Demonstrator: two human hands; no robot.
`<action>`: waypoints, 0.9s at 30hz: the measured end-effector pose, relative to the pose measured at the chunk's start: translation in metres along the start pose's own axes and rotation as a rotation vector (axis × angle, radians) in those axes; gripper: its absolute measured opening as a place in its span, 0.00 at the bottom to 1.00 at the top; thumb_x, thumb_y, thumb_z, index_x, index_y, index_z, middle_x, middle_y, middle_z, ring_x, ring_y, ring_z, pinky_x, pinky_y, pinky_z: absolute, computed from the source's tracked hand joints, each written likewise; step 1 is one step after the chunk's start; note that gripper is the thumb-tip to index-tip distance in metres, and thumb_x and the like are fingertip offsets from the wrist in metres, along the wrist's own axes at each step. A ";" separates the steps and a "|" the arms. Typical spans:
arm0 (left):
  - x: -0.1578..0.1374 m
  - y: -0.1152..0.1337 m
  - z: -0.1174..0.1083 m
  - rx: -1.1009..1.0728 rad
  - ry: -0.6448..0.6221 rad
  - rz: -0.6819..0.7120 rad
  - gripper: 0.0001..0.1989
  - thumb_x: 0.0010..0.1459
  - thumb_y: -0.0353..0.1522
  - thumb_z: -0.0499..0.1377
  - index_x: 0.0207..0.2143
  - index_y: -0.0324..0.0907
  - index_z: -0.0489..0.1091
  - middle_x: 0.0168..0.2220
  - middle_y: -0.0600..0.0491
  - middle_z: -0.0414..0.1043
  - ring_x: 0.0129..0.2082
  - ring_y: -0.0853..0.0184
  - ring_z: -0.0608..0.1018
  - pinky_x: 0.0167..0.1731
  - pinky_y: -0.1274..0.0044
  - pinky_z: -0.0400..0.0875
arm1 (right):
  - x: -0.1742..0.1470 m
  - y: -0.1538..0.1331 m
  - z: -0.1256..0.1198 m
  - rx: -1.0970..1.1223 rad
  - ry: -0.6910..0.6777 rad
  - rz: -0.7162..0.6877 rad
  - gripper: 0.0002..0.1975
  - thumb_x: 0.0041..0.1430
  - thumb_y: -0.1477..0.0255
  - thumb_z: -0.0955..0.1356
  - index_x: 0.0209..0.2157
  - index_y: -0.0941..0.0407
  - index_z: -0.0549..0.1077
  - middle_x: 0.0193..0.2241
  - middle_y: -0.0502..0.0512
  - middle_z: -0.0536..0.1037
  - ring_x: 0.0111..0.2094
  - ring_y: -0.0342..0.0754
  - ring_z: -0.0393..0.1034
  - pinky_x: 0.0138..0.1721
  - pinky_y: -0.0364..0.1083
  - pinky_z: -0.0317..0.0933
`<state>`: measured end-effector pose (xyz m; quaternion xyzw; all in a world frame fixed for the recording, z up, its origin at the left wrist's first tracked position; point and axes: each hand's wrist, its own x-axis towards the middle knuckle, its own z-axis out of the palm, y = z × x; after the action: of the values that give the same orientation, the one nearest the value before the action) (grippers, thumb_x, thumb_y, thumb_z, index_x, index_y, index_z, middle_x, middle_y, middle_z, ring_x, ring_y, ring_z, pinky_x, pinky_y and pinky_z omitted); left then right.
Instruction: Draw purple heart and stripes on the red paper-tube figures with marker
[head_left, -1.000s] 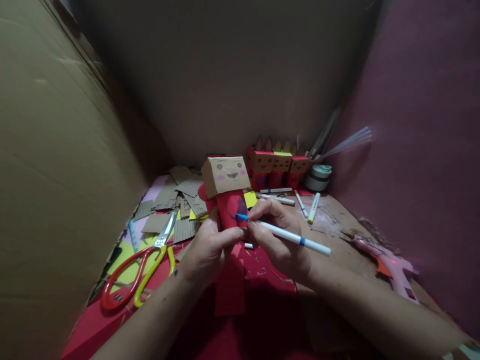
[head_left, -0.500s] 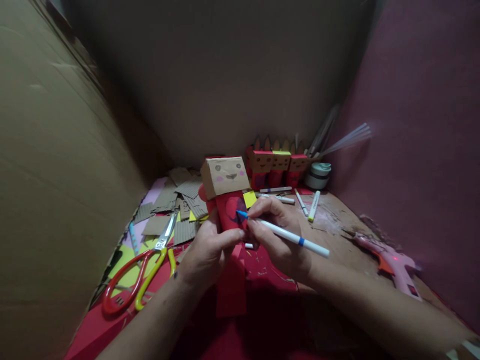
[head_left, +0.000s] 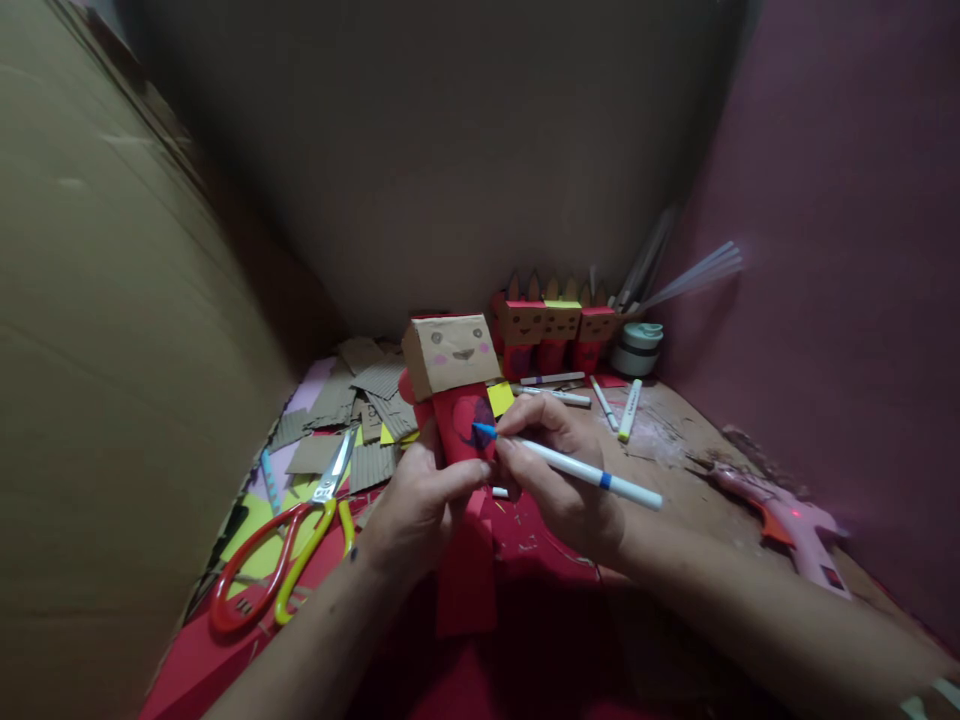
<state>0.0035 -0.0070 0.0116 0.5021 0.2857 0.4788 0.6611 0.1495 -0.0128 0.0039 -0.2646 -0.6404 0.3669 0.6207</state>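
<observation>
My left hand point(head_left: 427, 495) is closed round the lower part of a cardboard figure point(head_left: 456, 355), its thumb across the front. The figure has a brown box head with drawn eyes, pink cheeks and a mouth, above a red body. A round dark blue patch is drawn on the body. In my right hand point(head_left: 559, 465), held like a pen, is a white marker point(head_left: 585, 470) with a blue band and blue tip. That tip rests at the blue patch. A red paper strip point(head_left: 466, 580) hangs below my left hand.
Scissors point(head_left: 300, 540) with red and yellow handles lie left, by cardboard scraps point(head_left: 360, 390). Several finished-looking figures point(head_left: 559, 325) stand at the back, with markers point(head_left: 555, 398) before them. A pale green container point(head_left: 637, 350) and a pink glue gun point(head_left: 787, 525) are right.
Little differs. The marker's tip stays at the blue patch, and both hands keep their holds. The whole view has shifted very slightly.
</observation>
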 end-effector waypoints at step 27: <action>-0.001 0.000 0.002 -0.029 0.023 0.018 0.08 0.50 0.26 0.66 0.36 0.39 0.76 0.29 0.55 0.74 0.29 0.70 0.76 0.32 0.80 0.73 | 0.000 0.000 0.002 0.026 0.000 -0.005 0.03 0.61 0.73 0.68 0.35 0.52 0.67 0.26 0.44 0.67 0.22 0.40 0.61 0.23 0.42 0.58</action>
<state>0.0048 -0.0085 0.0119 0.4892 0.2820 0.4946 0.6607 0.1474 -0.0131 0.0044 -0.2550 -0.6364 0.3735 0.6249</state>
